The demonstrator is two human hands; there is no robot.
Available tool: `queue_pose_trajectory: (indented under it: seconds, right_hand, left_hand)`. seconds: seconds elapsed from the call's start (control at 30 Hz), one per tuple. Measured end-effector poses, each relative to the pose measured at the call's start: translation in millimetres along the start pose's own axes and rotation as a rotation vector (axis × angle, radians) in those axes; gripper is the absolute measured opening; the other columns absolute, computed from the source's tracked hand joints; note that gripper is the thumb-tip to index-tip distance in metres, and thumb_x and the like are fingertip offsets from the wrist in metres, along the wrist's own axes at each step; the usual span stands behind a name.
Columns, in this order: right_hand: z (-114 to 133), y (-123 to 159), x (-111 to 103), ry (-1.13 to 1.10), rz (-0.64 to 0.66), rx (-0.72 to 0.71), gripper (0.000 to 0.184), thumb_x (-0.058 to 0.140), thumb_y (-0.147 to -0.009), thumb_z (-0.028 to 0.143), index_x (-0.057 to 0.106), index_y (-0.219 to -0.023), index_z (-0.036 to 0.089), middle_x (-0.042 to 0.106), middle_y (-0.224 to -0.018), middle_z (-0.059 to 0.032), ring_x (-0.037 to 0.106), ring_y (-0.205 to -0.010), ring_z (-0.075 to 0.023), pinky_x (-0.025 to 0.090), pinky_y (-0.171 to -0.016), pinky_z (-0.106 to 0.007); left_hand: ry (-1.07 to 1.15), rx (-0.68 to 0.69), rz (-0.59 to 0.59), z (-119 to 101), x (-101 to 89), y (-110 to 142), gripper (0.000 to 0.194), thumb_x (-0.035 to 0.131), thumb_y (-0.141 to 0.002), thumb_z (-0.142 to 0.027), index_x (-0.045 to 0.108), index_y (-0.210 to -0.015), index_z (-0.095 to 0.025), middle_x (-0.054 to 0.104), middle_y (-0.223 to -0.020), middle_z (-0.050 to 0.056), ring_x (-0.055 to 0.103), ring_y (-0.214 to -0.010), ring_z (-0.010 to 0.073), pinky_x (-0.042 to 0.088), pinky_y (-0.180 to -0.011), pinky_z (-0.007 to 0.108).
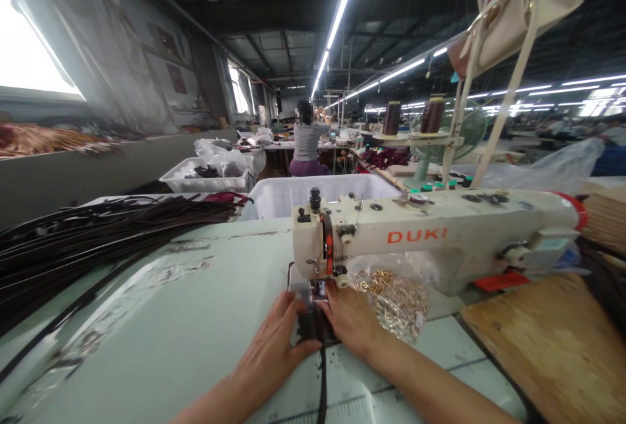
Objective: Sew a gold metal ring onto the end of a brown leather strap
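Note:
A cream sewing machine [440, 235] marked DUKI stands on the pale green table [186, 319]. A dark strap [321, 372] runs from the near edge up under the machine's needle foot [319, 288]. My left hand [274, 342] lies on the table just left of the strap, fingers pressed against it. My right hand [349, 316] rests on the strap's right side, fingertips close to the needle foot. Both hands hold the strap flat against the table.
A pile of dark straps [98, 228] fans out at the left. A clear bag of gold metal rings [396, 297] sits under the machine arm. White bins [293, 196] stand behind the table. A wooden board [552, 339] lies at right. A seated person [307, 140] works far back.

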State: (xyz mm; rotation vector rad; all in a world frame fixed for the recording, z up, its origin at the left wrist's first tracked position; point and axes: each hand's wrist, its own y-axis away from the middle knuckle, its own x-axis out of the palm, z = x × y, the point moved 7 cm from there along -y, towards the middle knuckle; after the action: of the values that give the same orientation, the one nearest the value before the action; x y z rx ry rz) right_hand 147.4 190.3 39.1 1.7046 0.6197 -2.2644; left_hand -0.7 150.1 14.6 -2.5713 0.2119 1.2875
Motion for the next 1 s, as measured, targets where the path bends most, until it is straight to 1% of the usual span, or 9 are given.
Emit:
queue_pose_trajectory:
  seconds: [0.1, 0.3, 0.43, 0.53, 0.67, 0.77, 0.87, 0.93, 1.0]
  right_hand:
    - [9, -5, 1, 0.031, -0.009, -0.001, 0.029, 0.047, -0.094, 0.027, 0.051, -0.121, 0.019, 0.066, -0.108, -0.0108, 0.063, -0.098, -0.0255, 0.049, -0.075, -0.031]
    - [16, -10, 4, 0.037, -0.001, -0.023, 0.025, 0.046, -0.095, 0.028, 0.053, -0.116, 0.017, 0.068, -0.101, -0.0111, 0.067, -0.084, -0.025, 0.049, -0.068, -0.032]
    - [3, -4, 0, 0.033, -0.002, -0.036, 0.023, 0.045, -0.096, 0.031, 0.055, -0.113, 0.018, 0.068, -0.099, -0.0095, 0.065, -0.088, -0.0249, 0.048, -0.07, -0.031]
    - [-15, 3, -10, 0.004, -0.008, -0.028, 0.026, 0.044, -0.096, 0.036, 0.057, -0.106, 0.016, 0.066, -0.099, -0.0095, 0.064, -0.087, -0.0246, 0.047, -0.072, -0.032]
    - [-24, 9, -20, -0.042, -0.014, -0.051, 0.027, 0.043, -0.097, 0.038, 0.058, -0.102, 0.016, 0.063, -0.098, -0.0087, 0.063, -0.085, -0.0233, 0.046, -0.075, -0.032]
    - [-16, 11, -13, -0.024, 0.019, -0.064, 0.027, 0.043, -0.097, 0.035, 0.055, -0.112, 0.017, 0.062, -0.103, -0.0106, 0.062, -0.089, -0.0249, 0.046, -0.076, -0.034]
    - [-8, 8, -3, -0.036, 0.04, -0.04, 0.03, 0.04, -0.098, 0.034, 0.051, -0.12, 0.017, 0.063, -0.106, -0.0123, 0.061, -0.096, -0.0265, 0.046, -0.077, -0.035]
    - [-5, 6, 1, -0.053, 0.047, -0.019, 0.03, 0.04, -0.098, 0.033, 0.051, -0.121, 0.018, 0.063, -0.107, -0.012, 0.06, -0.099, -0.0265, 0.046, -0.079, -0.035]
    - [-2, 3, 2, -0.057, 0.055, -0.011, 0.029, 0.042, -0.097, 0.031, 0.051, -0.122, 0.019, 0.064, -0.108, -0.0113, 0.06, -0.099, -0.0263, 0.046, -0.079, -0.034]
  left_hand:
    - [-0.057, -0.024, 0.004, 0, 4.7, 0, 0.039, 0.066, -0.079, -0.037, 0.051, -0.112, -0.021, 0.033, -0.14, 0.012, 0.033, -0.133, 0.0324, 0.032, -0.108, 0.05]
    - [-0.083, 0.012, -0.027, -18, -0.3, 2, 0.042, 0.067, -0.078, -0.049, 0.054, -0.104, -0.019, 0.043, -0.131, 0.013, 0.038, -0.129, 0.0317, 0.037, -0.106, 0.049]
    - [-0.138, 0.029, -0.007, -21, 1.9, 8, 0.054, 0.063, -0.081, -0.053, 0.051, -0.121, -0.019, 0.043, -0.134, 0.013, 0.036, -0.13, 0.0329, 0.037, -0.106, 0.051]
    - [-0.171, 0.071, 0.064, -18, 8.7, 15, 0.061, 0.053, -0.088, -0.053, 0.039, -0.139, -0.023, 0.034, -0.145, 0.011, 0.026, -0.136, 0.0332, 0.032, -0.109, 0.053]
    - [-0.153, 0.082, 0.093, -18, 10.7, 21, 0.063, 0.06, -0.083, -0.053, 0.042, -0.137, -0.026, 0.034, -0.145, 0.01, 0.028, -0.136, 0.0346, 0.035, -0.108, 0.053]
    - [-0.107, 0.072, -0.011, -21, 1.9, 16, 0.05, 0.066, -0.078, -0.047, 0.053, -0.119, -0.022, 0.04, -0.138, 0.013, 0.036, -0.129, 0.0365, 0.04, -0.103, 0.053]
    - [0.0, 0.051, -0.09, -18, -6.6, -2, 0.025, 0.053, -0.088, -0.039, 0.053, -0.104, -0.02, 0.049, -0.117, 0.011, 0.056, -0.104, 0.0261, 0.05, -0.09, 0.043]
    - [0.051, 0.037, -0.113, -14, -9.8, -18, 0.017, 0.047, -0.091, -0.031, 0.052, -0.1, -0.019, 0.049, -0.108, 0.009, 0.058, -0.087, 0.0191, 0.052, -0.08, 0.036]
    - [0.051, 0.031, -0.12, -10, -10.6, -32, 0.014, 0.048, -0.088, -0.024, 0.056, -0.098, -0.018, 0.047, -0.108, 0.008, 0.058, -0.083, 0.0178, 0.051, -0.077, 0.034]
